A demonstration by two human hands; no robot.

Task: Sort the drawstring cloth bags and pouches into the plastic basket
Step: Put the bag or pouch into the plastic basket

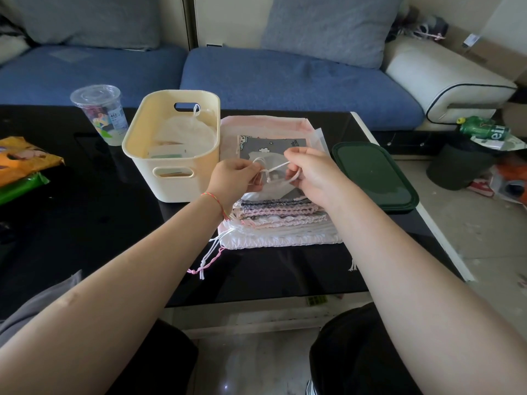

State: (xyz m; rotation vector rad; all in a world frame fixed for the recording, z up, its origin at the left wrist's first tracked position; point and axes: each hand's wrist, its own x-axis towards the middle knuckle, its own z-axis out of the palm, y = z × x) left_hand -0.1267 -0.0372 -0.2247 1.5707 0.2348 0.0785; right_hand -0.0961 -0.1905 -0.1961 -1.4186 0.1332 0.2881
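A cream plastic basket (171, 178) stands on the black table, with a white pouch (185, 132) and other flat items inside. To its right lies a stack of drawstring cloth bags (282, 220), pink, grey and white, with cords trailing off the near left corner. Above the stack I hold a small translucent white pouch (273, 189). My left hand (236, 178) pinches its white drawstring from the left. My right hand (308, 172) pinches the cord from the right.
A clear plastic cup with a lid (99, 115) stands left of the basket. Orange and green packets (22, 166) lie at the table's left edge. A dark green container lid (373, 178) sits right of the stack. A blue sofa (285, 78) runs behind the table.
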